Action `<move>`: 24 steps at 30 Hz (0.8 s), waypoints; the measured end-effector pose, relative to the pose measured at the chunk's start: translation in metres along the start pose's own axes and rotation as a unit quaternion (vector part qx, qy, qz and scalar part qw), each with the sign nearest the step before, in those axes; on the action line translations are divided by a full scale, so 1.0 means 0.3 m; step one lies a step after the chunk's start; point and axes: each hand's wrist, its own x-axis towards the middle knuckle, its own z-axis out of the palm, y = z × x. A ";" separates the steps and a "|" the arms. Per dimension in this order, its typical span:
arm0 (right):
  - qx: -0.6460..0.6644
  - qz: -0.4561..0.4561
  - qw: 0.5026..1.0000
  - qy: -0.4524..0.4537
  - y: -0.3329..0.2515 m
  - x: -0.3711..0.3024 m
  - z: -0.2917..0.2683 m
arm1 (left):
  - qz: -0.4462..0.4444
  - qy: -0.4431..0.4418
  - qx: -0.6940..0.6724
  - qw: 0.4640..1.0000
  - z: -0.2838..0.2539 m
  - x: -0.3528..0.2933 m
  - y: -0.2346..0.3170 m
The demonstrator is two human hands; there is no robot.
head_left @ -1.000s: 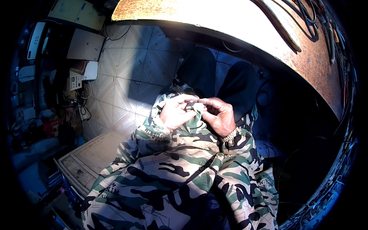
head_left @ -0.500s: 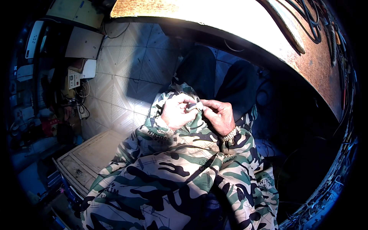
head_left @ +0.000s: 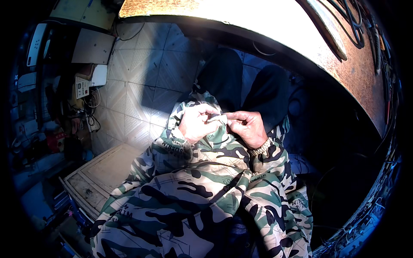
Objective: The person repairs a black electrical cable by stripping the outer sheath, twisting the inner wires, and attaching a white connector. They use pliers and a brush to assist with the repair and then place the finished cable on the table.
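Observation:
A camouflage smock (head_left: pixel 193 189) in green, black and beige covers my lap and both my arms. Over my left thigh, my left hand (head_left: pixel 195 124) is closed, pinching a small gathered fold of camouflage cloth (head_left: pixel 220 119) between thumb and fingers. My right hand (head_left: pixel 251 130) pinches the other side of the same fold, its thumb and forefinger close to the left fingertips. Both hands are in bright light. Whatever else may lie inside the fold is hidden by the fingers.
A wooden table (head_left: pixel 266 21) with a sunlit top stands ahead and to the right, with black cables (head_left: pixel 355 30) on it. A low wooden cabinet (head_left: pixel 101 176) is at my left, on the tiled floor (head_left: pixel 137 86). A white control box (head_left: pixel 82 87) with wires sits farther left.
The view has shifted slightly. My fingers have changed position a little around the fold of cloth, which both hands still pinch.

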 end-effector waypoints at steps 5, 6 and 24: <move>-0.019 -0.005 1.000 0.000 -0.002 -0.003 0.004 | -0.007 -0.006 0.003 1.000 -0.006 0.002 -0.009; -0.020 -0.003 1.000 0.001 -0.008 -0.005 0.007 | -0.008 -0.005 0.004 1.000 -0.006 0.000 -0.011; 0.044 0.041 0.998 -0.021 -0.004 -0.001 -0.004 | -0.039 -0.005 0.017 0.999 -0.011 -0.007 0.006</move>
